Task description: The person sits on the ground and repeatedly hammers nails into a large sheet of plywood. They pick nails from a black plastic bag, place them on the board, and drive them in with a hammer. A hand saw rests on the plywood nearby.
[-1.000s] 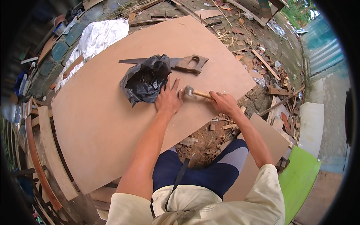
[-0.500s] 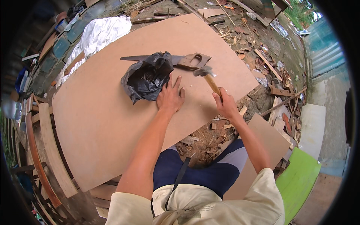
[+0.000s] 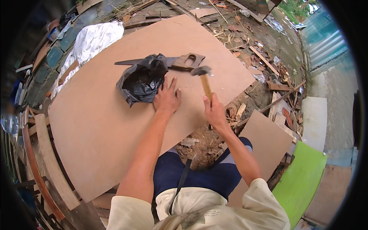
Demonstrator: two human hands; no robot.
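Note:
A large brown board [image 3: 103, 142] spreads out in front of me. My left hand [image 3: 167, 97] lies flat on it with the fingers spread, its fingertips beside a crumpled black plastic bag [image 3: 147, 78]. The bag's mouth gapes, and its dark contents are hard to make out. Behind the bag rests a handsaw [image 3: 186, 62] with a wooden handle, part of its blade covered by the plastic. My right hand [image 3: 215, 111] is closed round the wooden handle of a hammer [image 3: 206, 82], whose metal head is raised over the board near the saw handle.
White cloth [image 3: 94, 40] drapes at the far left edge. Wooden slats [image 3: 53, 161] stand at the left. A smaller brown panel [image 3: 264, 142] and a green sheet [image 3: 303, 180] lie at the right. Wood scraps [image 3: 281, 86] and leaves litter the ground.
The hammer and my right hand have shifted left and a little lower. The whole view has moved slightly, while my left hand keeps its place beside the bag.

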